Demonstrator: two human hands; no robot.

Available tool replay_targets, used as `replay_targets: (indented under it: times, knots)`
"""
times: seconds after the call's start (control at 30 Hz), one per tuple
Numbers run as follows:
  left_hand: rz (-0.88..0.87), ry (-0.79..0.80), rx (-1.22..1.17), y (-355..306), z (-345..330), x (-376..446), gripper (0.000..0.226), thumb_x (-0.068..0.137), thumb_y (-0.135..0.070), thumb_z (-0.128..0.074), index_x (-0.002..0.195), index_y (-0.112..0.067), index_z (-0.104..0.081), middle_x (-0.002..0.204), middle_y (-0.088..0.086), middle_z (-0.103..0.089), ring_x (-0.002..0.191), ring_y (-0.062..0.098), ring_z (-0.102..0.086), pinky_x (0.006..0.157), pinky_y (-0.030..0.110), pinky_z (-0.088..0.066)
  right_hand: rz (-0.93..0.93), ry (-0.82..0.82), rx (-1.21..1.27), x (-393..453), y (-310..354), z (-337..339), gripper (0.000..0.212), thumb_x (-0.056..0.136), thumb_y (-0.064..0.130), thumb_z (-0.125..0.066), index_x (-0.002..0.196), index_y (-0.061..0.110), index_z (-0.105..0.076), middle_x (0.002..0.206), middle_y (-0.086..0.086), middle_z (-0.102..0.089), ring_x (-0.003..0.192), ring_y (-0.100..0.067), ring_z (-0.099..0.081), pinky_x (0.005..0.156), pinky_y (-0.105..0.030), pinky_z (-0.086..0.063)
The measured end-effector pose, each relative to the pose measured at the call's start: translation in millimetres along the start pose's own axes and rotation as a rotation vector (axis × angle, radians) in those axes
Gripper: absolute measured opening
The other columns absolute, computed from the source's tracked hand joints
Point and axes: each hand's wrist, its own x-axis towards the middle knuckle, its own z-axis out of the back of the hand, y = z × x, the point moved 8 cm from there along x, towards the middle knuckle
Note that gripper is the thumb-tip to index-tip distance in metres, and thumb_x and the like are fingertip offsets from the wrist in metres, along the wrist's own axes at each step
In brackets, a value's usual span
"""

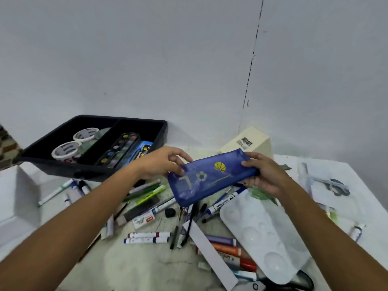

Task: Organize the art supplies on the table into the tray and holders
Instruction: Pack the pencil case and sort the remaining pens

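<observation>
Nearest us: white paint palette (262, 232) on table (147, 267), amid loose markers (148, 237) and pens. Above that clutter we hold blue pencil pouch (212, 176) in air, tilted. Our left hand (161, 164) pinches its left end; our right hand (266, 174) grips its right end, fingers curled round. Black tray (161, 131) sits behind left hand, near wall, holding tape rolls (67, 151) and watercolour set (119, 150). Cream box (252, 141) stands behind pouch.

Black two-compartment plastic tray (159, 131) at tabletop (130, 267) rear left; tape rolls (65, 151) in its left compartment. White plastic paint palette (262, 234) front right. Loose markers (147, 237) lie between them.
</observation>
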Motion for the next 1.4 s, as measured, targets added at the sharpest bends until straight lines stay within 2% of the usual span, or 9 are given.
replay_targets:
  times: [0.13,0.27,0.4,0.6,0.7,0.77,1.07,1.2,1.4]
  knots:
    - [0.039,-0.022,0.071,27,18,-25,0.034,0.084,0.007,-0.065,0.111,-0.013,-0.063,0.096,0.011,-0.072,0.072,0.016,-0.068,0.057,0.027,-0.051,-0.052,0.078,-0.051,9,-17,-36,0.026,0.087,-0.01,-0.053,0.105,0.007,-0.059,0.091,-0.016,-0.066,0.067,-0.024,-0.068,0.053,-0.04,-0.059]
    - [0.064,-0.082,0.072,45,30,-50,0.034,0.085,0.005,-0.065,0.113,-0.015,-0.063,0.083,0.0,-0.073,0.072,0.012,-0.067,0.057,0.025,-0.05,-0.093,0.101,-0.085,17,-35,-62,0.028,0.086,-0.01,-0.053,0.105,0.011,-0.059,0.092,-0.013,-0.064,0.073,-0.023,-0.063,0.052,-0.035,-0.058]
    - [0.106,-0.136,0.112,69,41,-77,0.033,0.086,-0.001,-0.067,0.116,-0.015,-0.064,0.092,0.017,-0.07,0.079,0.023,-0.066,0.066,0.035,-0.05,-0.145,0.151,-0.109,19,-57,-92,0.025,0.087,-0.01,-0.053,0.101,0.01,-0.059,0.093,-0.013,-0.063,0.071,-0.023,-0.064,0.051,-0.034,-0.058]
    - [0.276,-0.31,0.006,118,70,-125,0.022,0.085,-0.005,-0.069,0.106,-0.011,-0.064,0.085,0.01,-0.067,0.079,0.023,-0.067,0.07,0.04,-0.059,-0.166,0.225,-0.248,17,-86,-142,0.021,0.09,-0.008,-0.053,0.093,0.013,-0.054,0.093,-0.01,-0.06,0.074,-0.024,-0.061,0.05,-0.036,-0.058]
    - [0.324,-0.42,-0.049,138,89,-148,0.018,0.084,-0.004,-0.07,0.101,-0.005,-0.064,0.081,0.008,-0.064,0.071,0.017,-0.065,0.059,0.033,-0.058,-0.112,0.238,-0.51,19,-93,-163,0.017,0.088,0.001,-0.059,0.098,0.015,-0.056,0.093,-0.009,-0.061,0.075,-0.022,-0.06,0.057,-0.036,-0.059]
    - [0.349,-0.492,-0.09,148,98,-162,0.016,0.084,-0.004,-0.07,0.099,-0.003,-0.065,0.078,0.004,-0.065,0.065,0.012,-0.063,0.051,0.024,-0.052,-0.107,0.252,-0.594,20,-98,-174,0.017,0.087,0.005,-0.063,0.099,0.015,-0.058,0.094,-0.009,-0.061,0.075,-0.02,-0.059,0.05,-0.029,-0.055]
    - [0.434,-0.798,-0.071,194,130,-208,0.005,0.084,-0.003,-0.069,0.087,-0.003,-0.066,0.085,0.014,-0.068,0.072,0.021,-0.064,0.059,0.029,-0.058,-0.261,0.375,-0.489,14,-134,-218,0.019,0.086,-0.009,-0.056,0.1,0.004,-0.061,0.106,-0.017,-0.061,0.089,-0.032,-0.064,0.052,-0.031,-0.057]
    - [0.437,-0.863,0.087,200,136,-217,0.006,0.082,-0.008,-0.073,0.081,-0.009,-0.066,0.08,0.01,-0.067,0.072,0.021,-0.061,0.071,0.037,-0.056,-0.238,0.373,-0.607,14,-143,-225,0.019,0.085,-0.003,-0.06,0.098,0.01,-0.063,0.093,-0.012,-0.066,0.072,-0.023,-0.063,0.05,-0.028,-0.053]
    - [0.387,-0.921,0.177,190,139,-218,0.006,0.082,-0.009,-0.073,0.084,-0.006,-0.068,0.086,0.01,-0.067,0.082,0.022,-0.061,0.072,0.035,-0.053,-0.289,0.347,-0.473,17,-148,-226,0.029,0.084,-0.009,-0.059,0.11,0.004,-0.059,0.096,-0.015,-0.063,0.067,-0.024,-0.063,0.045,-0.027,-0.051]
